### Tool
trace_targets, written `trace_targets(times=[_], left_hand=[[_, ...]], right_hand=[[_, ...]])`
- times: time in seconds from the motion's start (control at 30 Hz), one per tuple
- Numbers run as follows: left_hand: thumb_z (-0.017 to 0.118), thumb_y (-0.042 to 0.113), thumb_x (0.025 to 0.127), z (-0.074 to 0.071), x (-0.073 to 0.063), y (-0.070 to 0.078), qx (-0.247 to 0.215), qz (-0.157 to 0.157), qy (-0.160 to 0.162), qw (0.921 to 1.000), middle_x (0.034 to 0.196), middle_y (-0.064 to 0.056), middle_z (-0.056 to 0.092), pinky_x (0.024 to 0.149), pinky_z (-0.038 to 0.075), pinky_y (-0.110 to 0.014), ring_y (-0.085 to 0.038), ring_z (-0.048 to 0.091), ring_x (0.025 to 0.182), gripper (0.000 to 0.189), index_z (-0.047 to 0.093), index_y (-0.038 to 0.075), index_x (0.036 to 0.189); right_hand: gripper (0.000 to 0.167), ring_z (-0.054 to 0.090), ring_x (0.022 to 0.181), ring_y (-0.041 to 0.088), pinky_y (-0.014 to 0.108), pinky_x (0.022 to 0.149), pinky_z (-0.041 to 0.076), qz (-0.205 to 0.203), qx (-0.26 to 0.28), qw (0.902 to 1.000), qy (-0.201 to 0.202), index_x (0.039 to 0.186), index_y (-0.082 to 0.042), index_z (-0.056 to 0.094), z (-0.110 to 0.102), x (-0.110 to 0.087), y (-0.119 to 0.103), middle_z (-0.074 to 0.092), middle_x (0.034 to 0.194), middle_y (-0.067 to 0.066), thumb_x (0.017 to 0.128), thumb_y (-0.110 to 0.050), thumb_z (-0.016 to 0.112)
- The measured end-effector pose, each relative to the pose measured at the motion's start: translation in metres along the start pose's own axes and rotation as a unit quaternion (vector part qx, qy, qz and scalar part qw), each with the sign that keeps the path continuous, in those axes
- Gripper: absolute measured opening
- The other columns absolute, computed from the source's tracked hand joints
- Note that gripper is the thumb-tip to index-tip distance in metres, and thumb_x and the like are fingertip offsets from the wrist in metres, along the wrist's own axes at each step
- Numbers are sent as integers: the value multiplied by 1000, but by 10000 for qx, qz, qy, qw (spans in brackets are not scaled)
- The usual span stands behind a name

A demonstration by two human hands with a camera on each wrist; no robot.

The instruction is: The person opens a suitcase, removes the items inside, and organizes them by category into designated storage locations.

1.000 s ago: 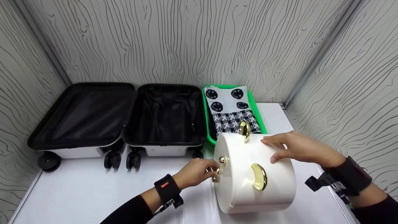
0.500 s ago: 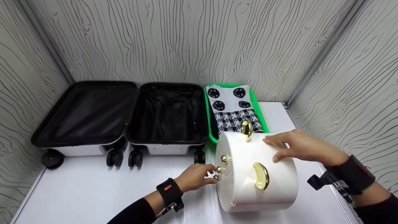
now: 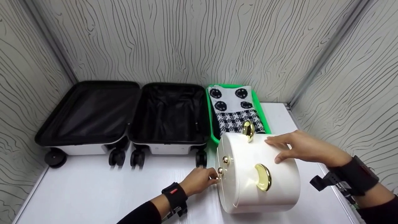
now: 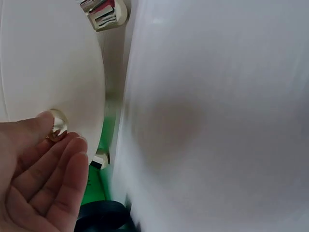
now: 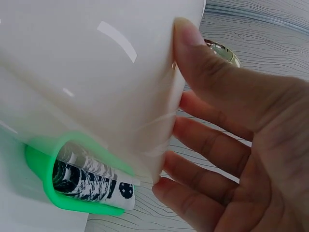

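A white drum-shaped box (image 3: 242, 158) lies on its side at the front right, with gold crescent-shaped fittings (image 3: 264, 177) on its curved wall. Gold ball-shaped feet or knobs (image 3: 226, 160) stick out of its flat left face. My left hand (image 3: 200, 179) pinches the lowest gold ball (image 4: 60, 123) between thumb and fingers; the head view hides that ball behind the fingers. Over the top of the box, my right hand (image 3: 306, 149) rests its spread thumb and fingertips on the curved wall. What the box contains is hidden.
An open suitcase with black lining (image 3: 169, 115) lies at the back left, its other half (image 3: 93, 115) beside it. A green basket (image 3: 260, 112) with patterned knit fabric (image 3: 231, 102) stands behind the box. Walls enclose the white table (image 3: 102, 189).
My left fingers were spread apart around the lowest ball half a second ago and now close on it. The right hand keeps its place on the box. The head view shifts slightly.
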State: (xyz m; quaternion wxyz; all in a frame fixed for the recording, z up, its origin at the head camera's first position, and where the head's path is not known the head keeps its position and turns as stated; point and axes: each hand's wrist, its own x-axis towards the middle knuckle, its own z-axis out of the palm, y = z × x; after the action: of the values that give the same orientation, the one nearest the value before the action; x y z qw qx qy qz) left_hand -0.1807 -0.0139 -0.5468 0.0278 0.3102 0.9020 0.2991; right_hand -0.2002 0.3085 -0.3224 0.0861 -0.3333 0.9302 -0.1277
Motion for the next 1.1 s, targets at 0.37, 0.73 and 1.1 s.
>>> trace_targets(times=[0.37, 0.73, 1.1], left_hand=[[73, 31, 87, -14, -20, -13, -94, -140, -42, 9998, 84, 12, 70, 71, 50, -23, -3, 62, 74, 13, 70, 19, 91], [71, 30, 89, -24, -25, -20, 42, -115, -275, 9995, 84, 12, 69, 71, 51, -24, -3, 61, 74, 13, 69, 18, 94], [71, 30, 90, -78, -10, -27, 271, 292, 12, 9992, 87, 4, 70, 69, 53, -26, -8, 64, 77, 22, 69, 11, 98]], right_hand=[[71, 62, 113, 31, 49, 91, 50, -45, 38, 10000, -77, 128, -9, 65, -2, -6, 0, 65, 126, 7, 77, -58, 71], [70, 62, 112, 30, 48, 90, 50, 129, 190, 9997, -44, 128, -8, 66, -2, -11, 1, 65, 125, 8, 76, -56, 73], [69, 62, 112, 32, 49, 89, 51, -17, -10, 10000, 17, 127, -10, 67, -2, -10, 2, 66, 125, 8, 76, -56, 72]])
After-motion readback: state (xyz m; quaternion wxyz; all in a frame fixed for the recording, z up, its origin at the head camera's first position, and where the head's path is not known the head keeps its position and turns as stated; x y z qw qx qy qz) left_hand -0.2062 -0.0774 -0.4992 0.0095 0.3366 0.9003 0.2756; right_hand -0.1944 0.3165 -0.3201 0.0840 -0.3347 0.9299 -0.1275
